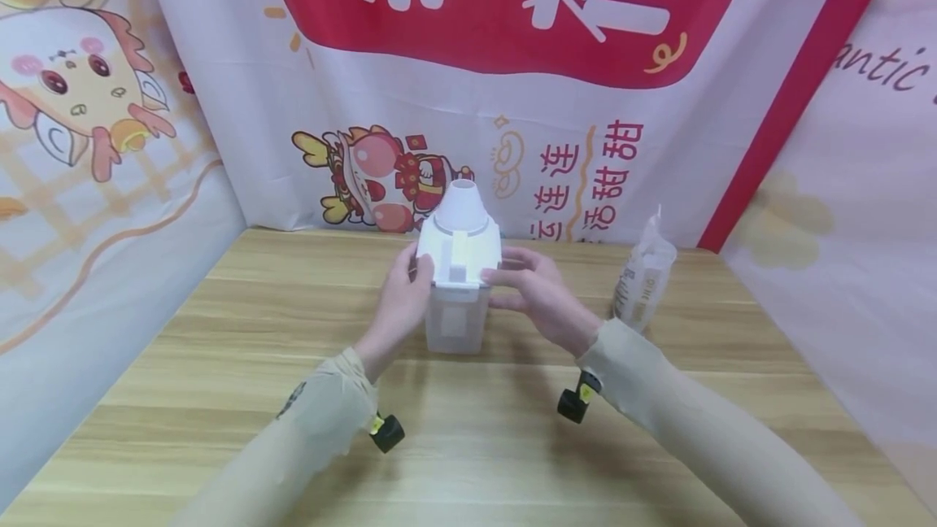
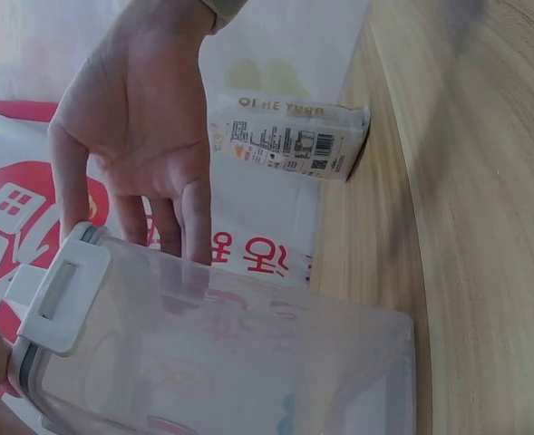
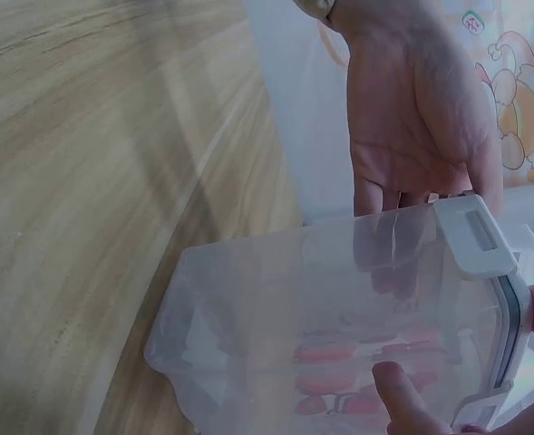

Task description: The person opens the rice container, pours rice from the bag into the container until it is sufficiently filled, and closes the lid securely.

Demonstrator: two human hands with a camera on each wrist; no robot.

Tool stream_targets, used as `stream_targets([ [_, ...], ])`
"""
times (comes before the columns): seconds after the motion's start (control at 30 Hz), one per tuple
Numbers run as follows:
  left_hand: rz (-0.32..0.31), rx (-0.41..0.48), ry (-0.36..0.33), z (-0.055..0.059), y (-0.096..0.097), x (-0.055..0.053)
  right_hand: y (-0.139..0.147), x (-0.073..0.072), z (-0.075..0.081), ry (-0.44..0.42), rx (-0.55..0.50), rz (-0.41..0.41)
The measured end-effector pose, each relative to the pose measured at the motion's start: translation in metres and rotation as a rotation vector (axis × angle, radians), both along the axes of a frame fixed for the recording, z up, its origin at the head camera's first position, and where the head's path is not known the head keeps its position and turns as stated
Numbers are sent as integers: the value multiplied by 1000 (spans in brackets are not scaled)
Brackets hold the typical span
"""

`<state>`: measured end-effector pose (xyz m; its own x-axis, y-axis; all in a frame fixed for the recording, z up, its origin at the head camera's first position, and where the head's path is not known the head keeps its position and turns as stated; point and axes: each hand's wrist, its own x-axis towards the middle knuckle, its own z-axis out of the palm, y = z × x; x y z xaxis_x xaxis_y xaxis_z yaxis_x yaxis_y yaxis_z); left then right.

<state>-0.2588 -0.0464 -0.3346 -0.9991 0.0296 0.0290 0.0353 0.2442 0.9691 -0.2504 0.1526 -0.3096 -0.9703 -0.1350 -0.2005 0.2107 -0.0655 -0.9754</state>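
A translucent plastic storage container [image 1: 454,324] with a white lid [image 1: 442,254] stands upright on the table. On the lid sits a white cone-shaped piece [image 1: 461,206], narrow end up. My left hand [image 1: 406,291] holds the container's left side, thumb at the lid's edge and fingers along the wall. Opposite it, my right hand [image 1: 538,291] grips the right side, its thumb on the lid's front corner and its fingers spread along the side. A white clip [image 2: 67,294] on the lid's side shows in the left wrist view, folded down against the wall.
To the right on the wooden table [image 1: 293,397] stands a lettered plastic packet [image 1: 644,275], its top gathered to a point. A printed cloth [image 1: 468,112] hangs right behind the table, and more cloth lines both sides.
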Motion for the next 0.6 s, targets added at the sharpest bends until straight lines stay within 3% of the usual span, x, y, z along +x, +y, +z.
stream_targets([
  [0.17,-42,-3,-3,0,3,3,4,9,-2,37,-7,-8],
  [0.37,-44,14,4,4,8,12,12,17,-3,79,-6,10],
  [0.6,-50,27,-30,8,14,23,19,24,-3,54,8,9],
])
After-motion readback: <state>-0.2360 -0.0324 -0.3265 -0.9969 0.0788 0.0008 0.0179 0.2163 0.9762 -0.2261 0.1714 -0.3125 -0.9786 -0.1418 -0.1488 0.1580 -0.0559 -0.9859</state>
